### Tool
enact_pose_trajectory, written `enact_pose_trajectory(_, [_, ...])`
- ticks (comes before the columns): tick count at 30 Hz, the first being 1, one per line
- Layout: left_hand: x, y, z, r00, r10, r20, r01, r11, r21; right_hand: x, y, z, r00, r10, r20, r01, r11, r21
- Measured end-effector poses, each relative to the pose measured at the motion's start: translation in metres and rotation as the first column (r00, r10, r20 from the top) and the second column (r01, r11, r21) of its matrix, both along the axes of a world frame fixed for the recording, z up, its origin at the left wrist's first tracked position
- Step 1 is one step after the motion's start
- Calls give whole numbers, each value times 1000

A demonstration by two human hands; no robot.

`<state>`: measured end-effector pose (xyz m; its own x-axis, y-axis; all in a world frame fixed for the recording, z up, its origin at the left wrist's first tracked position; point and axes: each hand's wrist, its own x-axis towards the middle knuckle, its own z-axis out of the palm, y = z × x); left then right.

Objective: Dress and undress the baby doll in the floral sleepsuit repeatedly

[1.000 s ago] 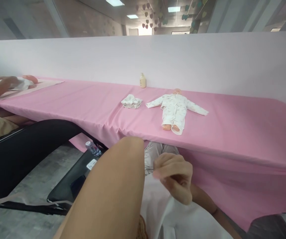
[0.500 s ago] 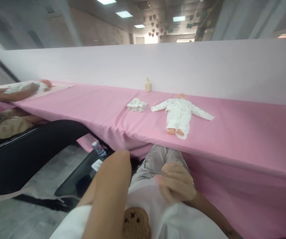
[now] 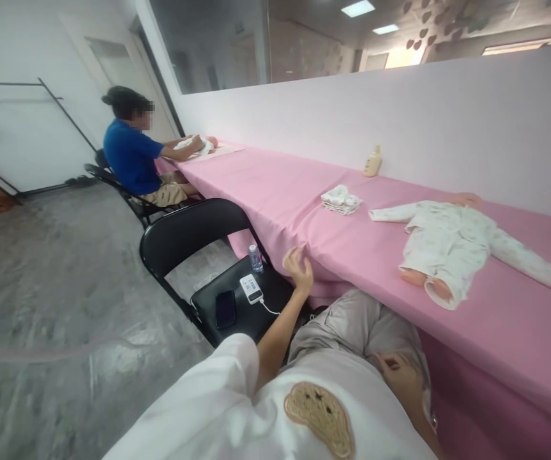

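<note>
**Doll (image 3: 447, 241) found fully clothed, with both hands off it**

The doll was laid on its back on the pink-covered bench (image 3: 282, 171), in front and toward the right, with its head (image 3: 467, 200) pointed at the wall. It was already clothed from neck to legs, and the sleeves were spread out to either side. No doll hands could be seen at the cuffs. Whether the front was fastened could not be told. One leg opening was left gaping around a foot (image 3: 440, 289), while the other foot (image 3: 414, 276) was left poking out beyond its hem. Beyond these loose ends, nothing left undone could be made out with certainty.

The clothes were white, scattered with a small pale print, and slightly rumpled over the body. Just beside the doll, a neat stack of folded cloths (image 3: 341, 200) was left untouched, with a pump bottle (image 3: 373, 162) placed near the wall.

The left hand (image 3: 299, 268) was raised just beside the bench edge, its grip loosely curled and parted, with nothing held. The right hand (image 3: 400, 370) was rested on the lap; its grip was partly hidden, so how far it was opened could not be told, and no object was seen in it. Near the left arm, a phone (image 3: 226, 310), a power bank (image 3: 251, 289) and a water bottle (image 3: 256, 259) were set on a black chair (image 3: 193, 231).
</note>
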<state>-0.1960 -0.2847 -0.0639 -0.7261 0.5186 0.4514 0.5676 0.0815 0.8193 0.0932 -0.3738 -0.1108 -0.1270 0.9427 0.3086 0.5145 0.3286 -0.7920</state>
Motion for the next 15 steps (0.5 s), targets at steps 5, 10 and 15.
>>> enact_pose_trajectory(5, [-64,-18,-45,861,494,121,-420,825,-377,7,17,-28,974,122,191,-90,982,-166])
enact_pose_trajectory(10, [-127,-31,-48,832,547,94,-436,750,-497,15,26,-48,996,64,-60,-82,928,-364])
enact_pose_trajectory(15, [-183,-3,-30,950,296,100,-185,790,-584,14,21,-37,942,-132,-307,-40,867,-496])
